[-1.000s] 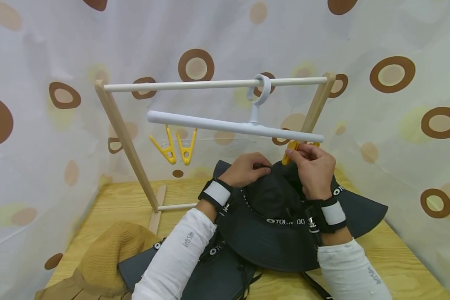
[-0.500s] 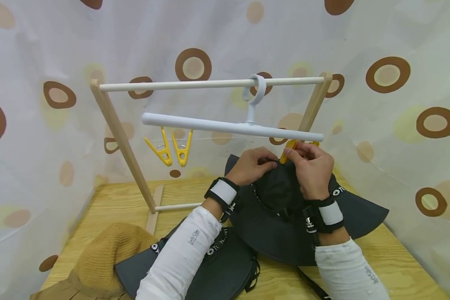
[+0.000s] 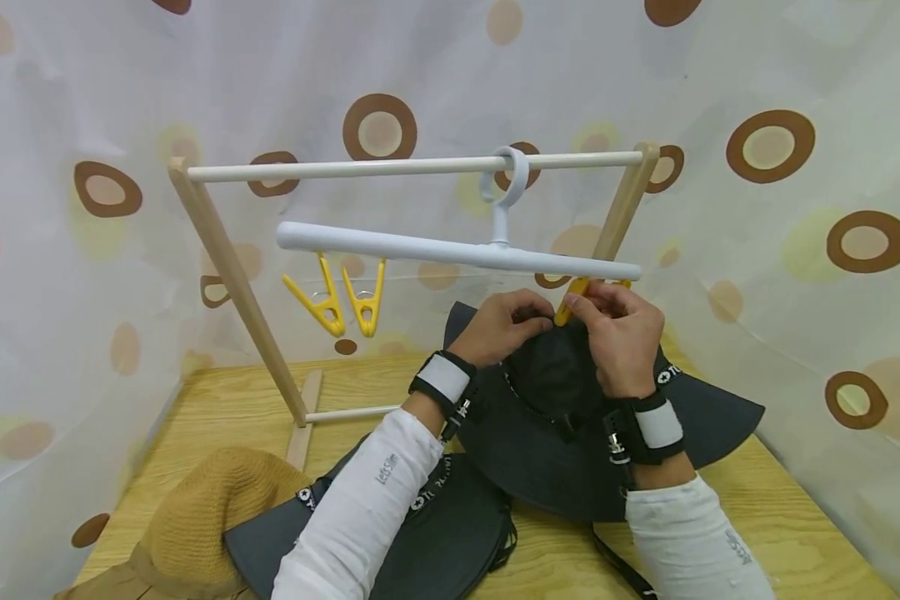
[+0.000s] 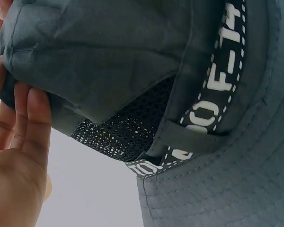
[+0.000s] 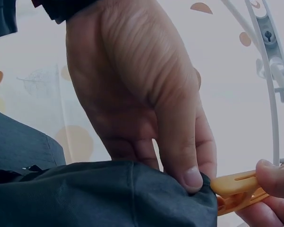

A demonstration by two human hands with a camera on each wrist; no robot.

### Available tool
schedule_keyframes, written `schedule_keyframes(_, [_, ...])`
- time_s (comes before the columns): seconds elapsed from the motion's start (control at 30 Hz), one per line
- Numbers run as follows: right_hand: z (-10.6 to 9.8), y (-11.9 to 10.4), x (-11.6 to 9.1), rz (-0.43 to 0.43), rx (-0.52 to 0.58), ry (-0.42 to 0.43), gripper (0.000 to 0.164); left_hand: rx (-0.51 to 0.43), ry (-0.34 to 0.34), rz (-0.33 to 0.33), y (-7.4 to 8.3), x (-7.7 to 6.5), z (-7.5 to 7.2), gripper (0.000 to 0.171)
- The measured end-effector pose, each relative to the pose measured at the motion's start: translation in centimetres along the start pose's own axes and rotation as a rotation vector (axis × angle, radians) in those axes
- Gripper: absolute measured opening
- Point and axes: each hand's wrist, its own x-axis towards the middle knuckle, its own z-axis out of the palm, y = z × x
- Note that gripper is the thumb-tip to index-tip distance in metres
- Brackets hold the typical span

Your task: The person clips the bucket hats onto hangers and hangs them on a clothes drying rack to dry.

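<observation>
Nearest the camera, a second dark hat (image 3: 435, 542) lies flat on the wooden table (image 3: 780, 517), partly under the left sleeve, with a mustard knitted hat (image 3: 210, 517) at its left edge. Beyond them, both hands hold up a dark grey bucket hat (image 3: 570, 433), whose wide brim hangs down toward the table while its crown is raised. The left hand (image 3: 506, 325) pinches the top fold of the crown, fingers curled over the fabric and thumb beneath it; the left wrist view shows fingertips (image 4: 35, 118) pressed against the cloth just beside the mesh lining. The right hand (image 3: 618, 333) touches the same fold from the other side and squeezes a yellow clothespin (image 3: 566, 302) between thumb and fingers, the peg's tip right at the cloth edge. That peg hangs under the right end of a white hanger bar (image 3: 457, 250), where two more yellow clips (image 3: 341, 300) dangle toward its left end. The hanger hooks over the white rail of a wooden rack (image 3: 228, 267).
</observation>
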Motion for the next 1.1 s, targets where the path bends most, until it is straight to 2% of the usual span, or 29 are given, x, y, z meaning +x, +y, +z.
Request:
schedule_keyframes(0.33, [-0.06,0.11,0.18,-0.005,-0.002,-0.024,0.023,-0.077,-0.005,-0.014,-0.08,0.36,-0.18,0.021])
schedule_keyframes(0.7, [-0.35,-0.14,0.07,0.009,-0.061,-0.059,0.024,-0.172,0.067,-0.027,0.23,0.30,0.15,0.021])
schedule_keyframes(0.93, [-0.49,-0.18,0.06,0.016,-0.063,-0.064,0.024,-0.172,0.080,-0.042,0.38,0.31,0.29,0.021])
schedule_keyframes(1.1, [-0.66,-0.04,-0.08,0.019,-0.084,-0.066,0.025,-0.162,0.079,-0.029,0.33,0.34,0.44,0.022])
